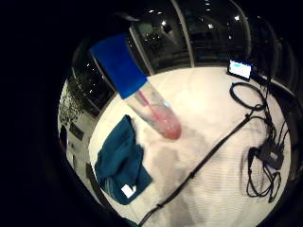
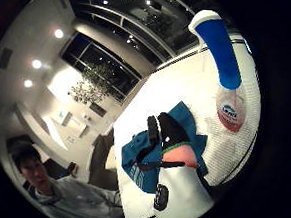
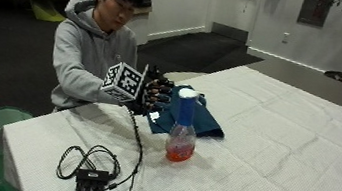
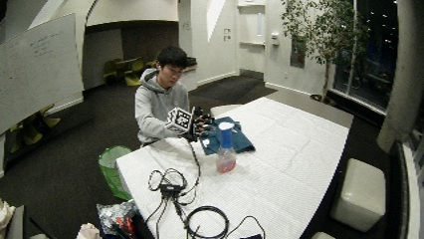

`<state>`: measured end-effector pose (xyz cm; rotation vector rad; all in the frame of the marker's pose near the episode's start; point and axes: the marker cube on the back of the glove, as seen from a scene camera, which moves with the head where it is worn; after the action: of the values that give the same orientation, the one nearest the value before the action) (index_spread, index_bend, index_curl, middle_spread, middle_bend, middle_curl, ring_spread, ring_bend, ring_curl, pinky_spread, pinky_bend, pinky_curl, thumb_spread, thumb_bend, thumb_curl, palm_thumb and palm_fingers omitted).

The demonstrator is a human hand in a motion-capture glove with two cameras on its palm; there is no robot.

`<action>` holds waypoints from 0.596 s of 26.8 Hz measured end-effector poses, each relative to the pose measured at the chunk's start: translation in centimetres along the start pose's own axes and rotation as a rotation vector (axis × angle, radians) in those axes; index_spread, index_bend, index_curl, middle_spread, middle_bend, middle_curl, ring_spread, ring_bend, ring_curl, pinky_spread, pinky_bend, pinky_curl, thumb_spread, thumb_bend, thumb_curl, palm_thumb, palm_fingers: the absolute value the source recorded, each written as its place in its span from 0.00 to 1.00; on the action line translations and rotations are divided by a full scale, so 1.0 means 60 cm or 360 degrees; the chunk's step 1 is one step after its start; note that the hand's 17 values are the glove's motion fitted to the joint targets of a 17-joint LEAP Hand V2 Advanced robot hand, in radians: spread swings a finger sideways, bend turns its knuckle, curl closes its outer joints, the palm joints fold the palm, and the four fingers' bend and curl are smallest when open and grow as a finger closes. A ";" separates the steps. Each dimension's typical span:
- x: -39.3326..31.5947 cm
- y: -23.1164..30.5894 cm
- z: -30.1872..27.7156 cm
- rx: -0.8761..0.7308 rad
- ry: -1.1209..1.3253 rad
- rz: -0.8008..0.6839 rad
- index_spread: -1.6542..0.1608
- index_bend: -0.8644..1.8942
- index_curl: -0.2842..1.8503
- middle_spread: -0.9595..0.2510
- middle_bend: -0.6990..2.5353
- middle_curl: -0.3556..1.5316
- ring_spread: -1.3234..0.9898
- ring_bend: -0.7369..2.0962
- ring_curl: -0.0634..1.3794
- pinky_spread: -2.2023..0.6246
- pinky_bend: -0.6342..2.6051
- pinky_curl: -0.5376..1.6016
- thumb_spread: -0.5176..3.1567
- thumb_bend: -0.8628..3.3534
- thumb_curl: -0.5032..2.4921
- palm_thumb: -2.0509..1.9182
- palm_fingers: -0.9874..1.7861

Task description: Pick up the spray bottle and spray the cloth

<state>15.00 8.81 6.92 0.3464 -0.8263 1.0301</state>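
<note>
Fingers of the gloved hand (image 3: 152,94) are loosely curled and hold nothing, raised left of centre in the outside view. The bottle (image 3: 183,126) stands upright at centre, just right of the fingertips and not touched; the cloth (image 3: 198,117) lies behind it.

This looks like an office or meeting room. A big whiteboard (image 4: 40,64) leans by one wall. Green chairs (image 4: 122,69) stand at the back. A tall leafy plant (image 4: 318,30) grows beside large dark windows (image 4: 374,50). The long surface with a white cloth (image 4: 291,149) has pale square stools (image 4: 358,191) next to it.
</note>
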 end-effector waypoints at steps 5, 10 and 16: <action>0.028 -0.026 0.018 -0.0018 -0.0088 0.0121 0.71 0.35 0.21 0.76 0.29 0.36 0.57 0.42 0.24 0.86 0.39 0.41 0.41 0.20 0.30 0.70 0.38; 0.055 -0.052 0.038 -0.0049 -0.0154 0.0229 0.72 0.35 0.21 0.77 0.29 0.36 0.57 0.42 0.24 0.86 0.39 0.41 0.41 0.20 0.30 0.70 0.38; 0.096 -0.076 0.064 -0.0098 -0.0380 0.0493 0.72 0.35 0.21 0.78 0.30 0.37 0.57 0.42 0.24 0.86 0.39 0.41 0.41 0.20 0.30 0.70 0.38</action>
<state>18.67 7.73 14.26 0.2979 -1.1502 1.2634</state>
